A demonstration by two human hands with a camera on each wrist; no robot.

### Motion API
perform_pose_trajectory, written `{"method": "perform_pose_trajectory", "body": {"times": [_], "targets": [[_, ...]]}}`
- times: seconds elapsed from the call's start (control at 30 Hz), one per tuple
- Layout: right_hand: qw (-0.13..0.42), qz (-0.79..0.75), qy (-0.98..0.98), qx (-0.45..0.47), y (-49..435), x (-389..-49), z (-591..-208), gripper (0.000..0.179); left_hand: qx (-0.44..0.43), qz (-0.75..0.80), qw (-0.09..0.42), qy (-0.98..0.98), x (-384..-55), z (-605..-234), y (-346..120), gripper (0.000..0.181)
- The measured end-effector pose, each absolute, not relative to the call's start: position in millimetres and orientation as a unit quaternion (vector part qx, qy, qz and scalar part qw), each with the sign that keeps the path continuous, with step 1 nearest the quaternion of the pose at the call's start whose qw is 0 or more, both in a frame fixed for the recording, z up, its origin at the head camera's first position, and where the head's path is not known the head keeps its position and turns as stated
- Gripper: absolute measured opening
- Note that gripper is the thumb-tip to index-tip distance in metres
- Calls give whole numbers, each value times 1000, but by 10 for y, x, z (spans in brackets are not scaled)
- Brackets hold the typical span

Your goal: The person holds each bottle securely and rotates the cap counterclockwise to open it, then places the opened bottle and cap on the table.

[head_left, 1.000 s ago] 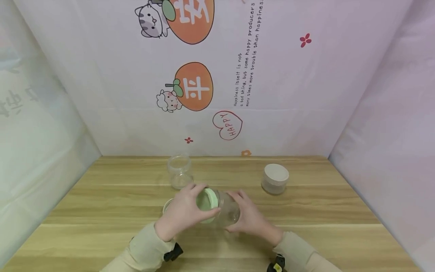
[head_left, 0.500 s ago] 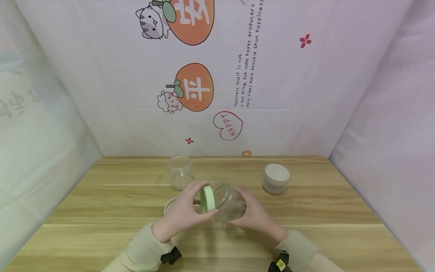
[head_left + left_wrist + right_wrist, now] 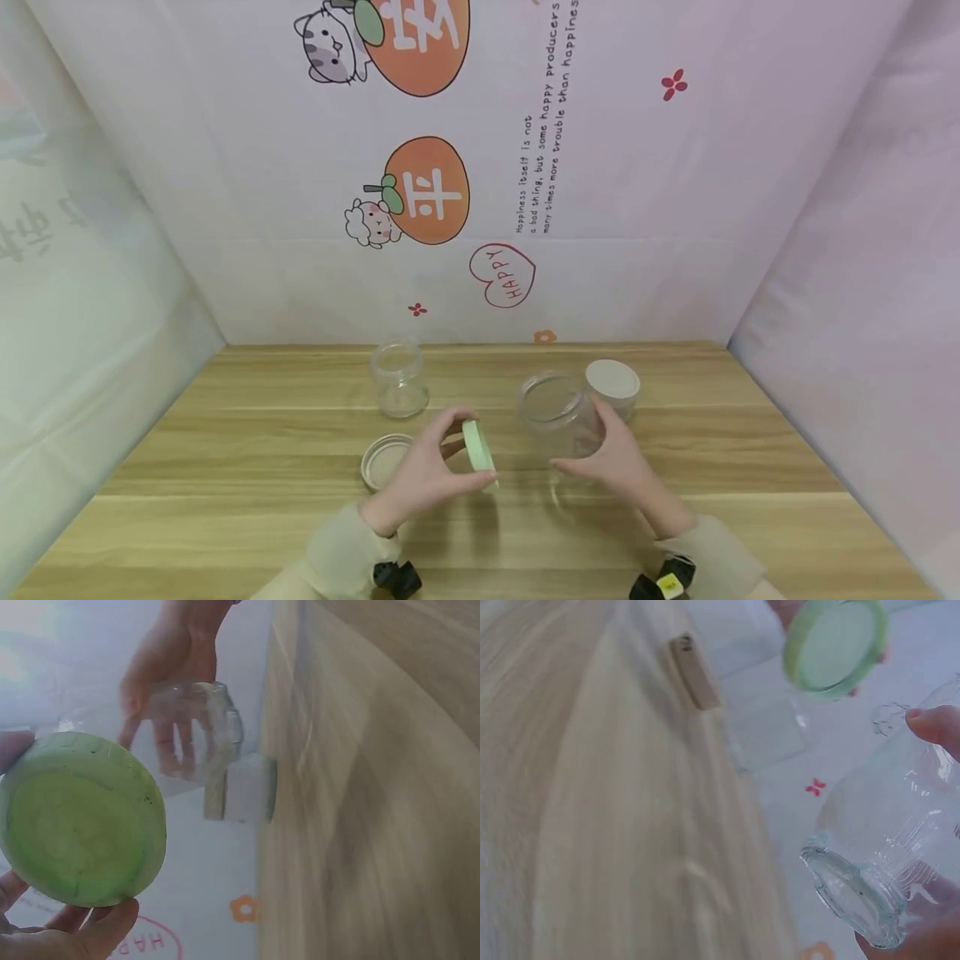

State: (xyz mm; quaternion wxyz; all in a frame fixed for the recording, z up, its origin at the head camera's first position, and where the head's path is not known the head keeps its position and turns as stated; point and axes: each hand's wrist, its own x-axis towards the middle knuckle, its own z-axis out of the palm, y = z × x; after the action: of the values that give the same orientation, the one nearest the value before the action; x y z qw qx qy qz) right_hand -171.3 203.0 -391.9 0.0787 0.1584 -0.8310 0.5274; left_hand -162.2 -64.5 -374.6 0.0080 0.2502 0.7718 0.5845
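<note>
My left hand (image 3: 423, 471) grips a pale green round lid (image 3: 478, 450) by its edge, thumb on the near side, and holds it on its side above the table. In the left wrist view, one flat face of the lid (image 3: 79, 825) fills the lower left. My right hand (image 3: 618, 462) holds a clear glass jar (image 3: 558, 437) round its side. The jar's open mouth faces up, apart from the lid. The right wrist view shows the jar's thick glass base (image 3: 855, 892) off the wood surface.
A second clear open jar (image 3: 400, 392) stands at the back left. A silver-rimmed lid (image 3: 375, 475) lies partly hidden behind my left hand. A low jar with a white lid (image 3: 612, 381) stands behind my right hand. A printed cloth wall (image 3: 600, 275) borders the wooden table (image 3: 225, 467).
The green lid and the glass jar were together and have come apart. My right hand has carried the jar right and turned its mouth upward. My left hand moved slightly right with the lid.
</note>
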Motion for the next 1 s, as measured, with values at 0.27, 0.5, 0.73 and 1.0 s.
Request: {"method": "perform_pose_trajectory", "body": {"times": [0.27,0.5,0.73,1.0], "targets": [[136,497,-845,143,2275,-1626,-3832,93,209,634,88,739,-1808,-3852,-413,61],[154,493,-845,138,2399,-1581,-3845,95,174,658,121,722,-1943,-3994,-247,56],[172,495,-841,132,2440,-1529,-3843,94,158,647,119,737,-2037,-4088,-135,56],[173,494,-844,121,2479,-1498,-3840,96,160,636,131,744,-2099,-4176,-80,55]]}}
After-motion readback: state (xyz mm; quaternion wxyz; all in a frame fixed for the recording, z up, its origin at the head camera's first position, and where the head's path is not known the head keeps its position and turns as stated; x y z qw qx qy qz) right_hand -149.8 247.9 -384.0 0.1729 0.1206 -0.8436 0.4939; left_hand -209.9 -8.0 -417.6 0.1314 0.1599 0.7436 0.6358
